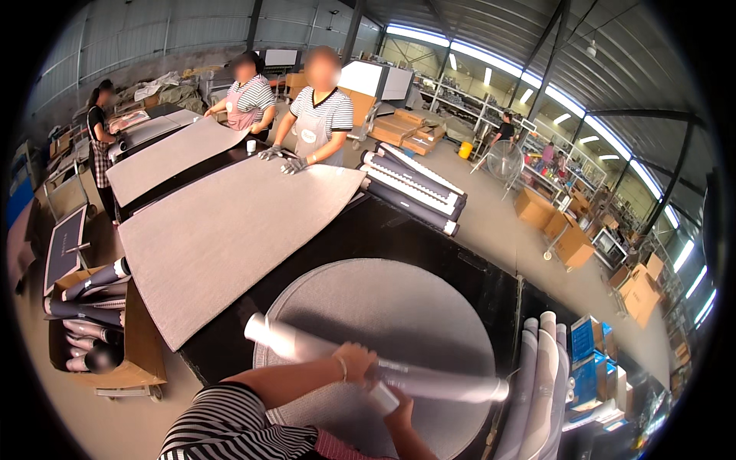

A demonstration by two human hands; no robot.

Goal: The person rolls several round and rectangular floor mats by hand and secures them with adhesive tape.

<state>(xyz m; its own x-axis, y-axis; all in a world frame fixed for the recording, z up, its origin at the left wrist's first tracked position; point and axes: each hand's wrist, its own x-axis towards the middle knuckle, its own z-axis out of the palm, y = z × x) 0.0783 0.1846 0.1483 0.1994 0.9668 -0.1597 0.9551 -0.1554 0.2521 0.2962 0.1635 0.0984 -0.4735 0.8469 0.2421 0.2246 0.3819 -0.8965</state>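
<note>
While the left hand [354, 360] lies over the middle of one pale roll [437, 381], blur hides its fingers, so I cannot tell whether it grips or merely presses. The right hand [400, 420], just below it at lower centre, has its fingers closed on one small white block [384, 398]. That roll — a long, straight cylinder with a glossy, film-like surface — slants across the lower centre, over a round grey mat [399, 299]. At least two curved rims show along the mat's left side; its face is matte and its edge ribbed. Beneath spreads a smooth black table [406, 230].

At lower right at least three slim rolls [546, 383] lie side by side, grey and white in patches, near glossy blue boxes [585, 360] whose number I cannot settle. Two long grey mats [238, 230], finely textured and curved along their edges, fill the left and upper left. Beyond the nearer one, two people [318, 115] wear striped tops and aprons; a third person [100, 153] stands at the far left. One stack of dark and white rolls [414, 192] sits at upper centre — ridged, too crowded to count. One brown cardboard carton [146, 356] at lower left holds several more.
</note>
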